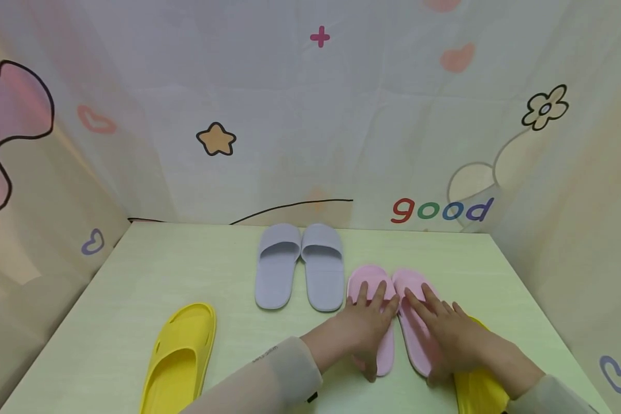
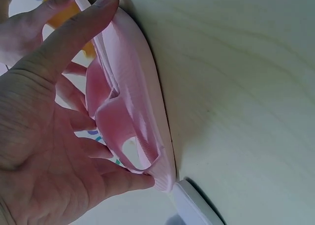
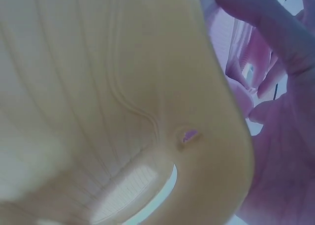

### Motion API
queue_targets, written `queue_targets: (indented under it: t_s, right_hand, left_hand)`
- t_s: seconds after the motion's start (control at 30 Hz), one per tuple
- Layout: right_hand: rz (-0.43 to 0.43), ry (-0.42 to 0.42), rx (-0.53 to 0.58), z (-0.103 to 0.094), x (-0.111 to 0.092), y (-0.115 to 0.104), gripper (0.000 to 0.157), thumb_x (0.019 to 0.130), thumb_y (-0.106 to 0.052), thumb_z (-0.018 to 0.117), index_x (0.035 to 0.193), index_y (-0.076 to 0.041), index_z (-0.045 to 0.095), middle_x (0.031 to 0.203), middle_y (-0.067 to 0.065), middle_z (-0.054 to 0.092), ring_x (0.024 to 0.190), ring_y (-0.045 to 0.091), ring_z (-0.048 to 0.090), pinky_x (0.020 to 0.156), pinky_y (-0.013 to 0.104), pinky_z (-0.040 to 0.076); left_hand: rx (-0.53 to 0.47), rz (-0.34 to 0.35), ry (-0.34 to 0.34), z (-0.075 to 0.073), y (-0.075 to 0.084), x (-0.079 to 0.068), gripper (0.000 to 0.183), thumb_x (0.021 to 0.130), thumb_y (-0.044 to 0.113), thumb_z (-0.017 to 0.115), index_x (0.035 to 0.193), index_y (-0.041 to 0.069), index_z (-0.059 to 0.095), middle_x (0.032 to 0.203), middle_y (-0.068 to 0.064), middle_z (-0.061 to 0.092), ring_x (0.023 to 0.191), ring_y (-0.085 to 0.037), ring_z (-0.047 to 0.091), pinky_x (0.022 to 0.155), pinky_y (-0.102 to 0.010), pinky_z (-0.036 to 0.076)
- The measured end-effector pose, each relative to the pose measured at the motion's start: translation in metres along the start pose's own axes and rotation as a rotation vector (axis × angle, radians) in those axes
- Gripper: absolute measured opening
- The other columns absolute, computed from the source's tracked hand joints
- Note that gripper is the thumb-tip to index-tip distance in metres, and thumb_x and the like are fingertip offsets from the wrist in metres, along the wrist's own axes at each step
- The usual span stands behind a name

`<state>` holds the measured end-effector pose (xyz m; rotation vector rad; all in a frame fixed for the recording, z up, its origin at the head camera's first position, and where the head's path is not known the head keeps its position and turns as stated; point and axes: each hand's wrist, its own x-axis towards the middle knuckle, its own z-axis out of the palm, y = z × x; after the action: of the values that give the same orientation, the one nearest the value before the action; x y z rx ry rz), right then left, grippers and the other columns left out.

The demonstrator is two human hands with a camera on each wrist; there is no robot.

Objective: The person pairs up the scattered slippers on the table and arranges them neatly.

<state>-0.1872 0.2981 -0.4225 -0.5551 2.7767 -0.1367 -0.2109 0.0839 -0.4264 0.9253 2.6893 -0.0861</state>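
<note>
Both of the person's grips spread wide over the pink pair on the counter point(image 1: 103, 310): the left grip point(image 1: 364, 328) lies across the left pink slipper point(image 1: 371, 274) and the right grip point(image 1: 452, 336) across the right pink slipper point(image 1: 412, 278), fingers extended over the straps and thumbs back toward the heels, neither curled round anything. The pink toes meet between the two grips, while the heels stand apart nearer the person. Uneven pressure looks the likeliest trouble: if one grip pushes harder than the other, the pair could skew, or one toe could slide ahead. Just beyond the left grip, on its left, the right grey slipper point(image 1: 325, 282) sits so near the pink one that a leftward nudge could knock it and the left grey slipper point(image 1: 275, 282) out of line. Beneath the right grip's wrist lies a yellow slipper point(image 1: 478, 394), partly hidden and looming large in the right wrist view; a low wrist could catch and drag it. The other yellow slipper point(image 1: 173, 374) lies well to the left of the left grip, near the left sleeve point(image 1: 259, 374), which might brush it on a careless sweep. Pressing down on the straps could also flatten them, as they look soft.
</note>
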Motion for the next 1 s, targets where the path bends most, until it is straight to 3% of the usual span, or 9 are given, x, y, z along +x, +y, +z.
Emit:
queue_targets:
  t_s: [0.27,0.6,1.0]
  right_hand:
    - [-0.006,-0.035,0.025,-0.007,0.005,0.003,0.150,0.051,-0.052,0.099,0.168,-0.016,0.011,0.170,0.030,0.011,0.151,0.055,0.027,0.111,0.083,0.022]
    - [0.028,-0.077,0.044,-0.011,0.016,0.009,0.148,0.055,-0.051,0.099,0.168,-0.019,0.010,0.172,0.027,0.007,0.152,0.055,0.026,0.113,0.082,0.019]
    - [0.053,-0.113,0.048,-0.019,0.029,0.013,0.148,0.056,-0.048,0.099,0.168,-0.020,0.007,0.173,0.026,0.002,0.153,0.055,0.023,0.115,0.080,0.014]
  left_hand:
    - [-0.018,-0.003,0.010,-0.003,-0.004,0.007,0.155,0.050,0.059,0.100,0.168,0.032,0.004,0.176,-0.007,-0.002,0.161,-0.040,0.012,0.122,-0.051,0.037]
    - [-0.058,-0.013,-0.015,-0.005,-0.007,0.018,0.155,0.051,0.057,0.101,0.168,0.033,0.002,0.176,-0.006,-0.005,0.162,-0.040,0.008,0.124,-0.051,0.033]
    - [-0.066,-0.038,0.004,-0.010,-0.013,0.028,0.152,0.052,0.055,0.101,0.168,0.032,0.005,0.177,-0.006,-0.003,0.161,-0.040,0.009,0.124,-0.053,0.034]
